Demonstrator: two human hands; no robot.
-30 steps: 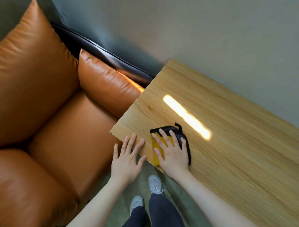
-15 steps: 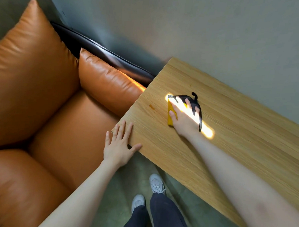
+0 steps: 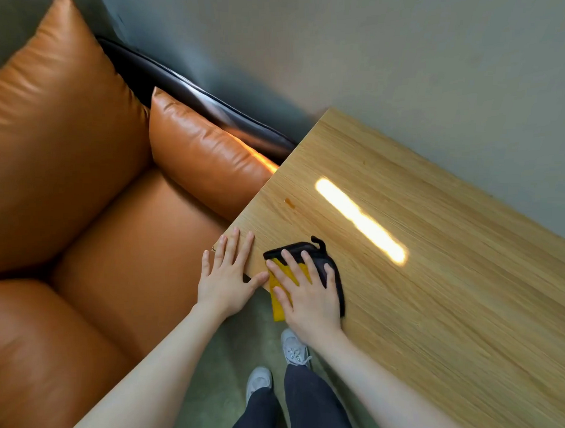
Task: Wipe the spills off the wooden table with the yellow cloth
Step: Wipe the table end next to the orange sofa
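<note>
So the yellow cloth (image 3: 283, 280) with the dark trim sits at the near left corner of the wooden table (image 3: 433, 285), one end hanging over the near edge, and the right hand (image 3: 307, 291) is pressed flat on it with fingers spread. The left hand (image 3: 228, 274) lies flat and spread right on the table's corner beside it, holding nothing. Looks mid-wipe to me, and there's a small orange spill (image 3: 289, 202) further up near the left edge, so I'd guess the next pass needs to push the cloth away and a bit left over that spot.
</note>
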